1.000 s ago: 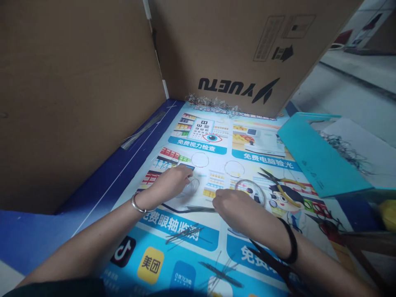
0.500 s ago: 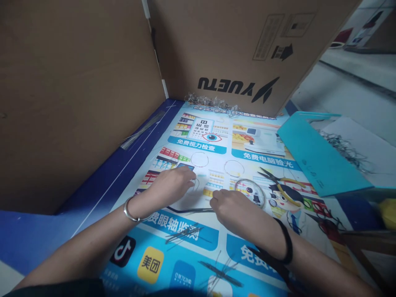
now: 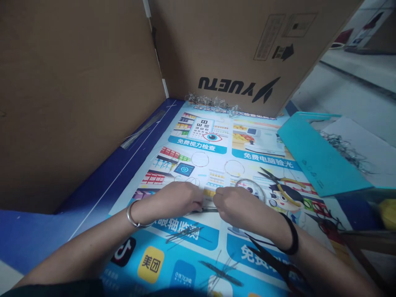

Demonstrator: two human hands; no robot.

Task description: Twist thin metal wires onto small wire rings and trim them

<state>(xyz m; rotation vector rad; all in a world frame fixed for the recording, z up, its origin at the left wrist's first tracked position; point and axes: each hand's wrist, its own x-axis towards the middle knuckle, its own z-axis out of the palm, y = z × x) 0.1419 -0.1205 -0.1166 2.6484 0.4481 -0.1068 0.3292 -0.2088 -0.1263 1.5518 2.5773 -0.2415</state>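
My left hand (image 3: 182, 198), with a silver bangle at the wrist, is closed in a pinch, its fingertips pointing right. Opposite it my right hand (image 3: 236, 206), a black band on its wrist, is also closed, thumb against fingers. A small gap parts them, and a thin dark strip of wire (image 3: 208, 210) shows low between them. What either pinch holds is too fine to make out. Thin wire loops (image 3: 187, 180) lie just beyond my left hand. A thicker wire coil (image 3: 262, 194) is partly hidden behind my right hand. Farther off lie two thin wire rings, one left (image 3: 199, 159), one right (image 3: 234, 168).
Pliers with yellow handles (image 3: 286, 192) lie right, dark scissors (image 3: 272, 262) under my right forearm. Cut wire bundles (image 3: 185, 234) lie nearer me on the printed poster (image 3: 198, 144). A turquoise folder (image 3: 324, 165) carries tangled wire. Cardboard walls (image 3: 77, 95) stand left and behind.
My left hand has moved down and nearer to me, baring the printed screen and wire loops behind it. My right hand has shifted slightly right and toward me.
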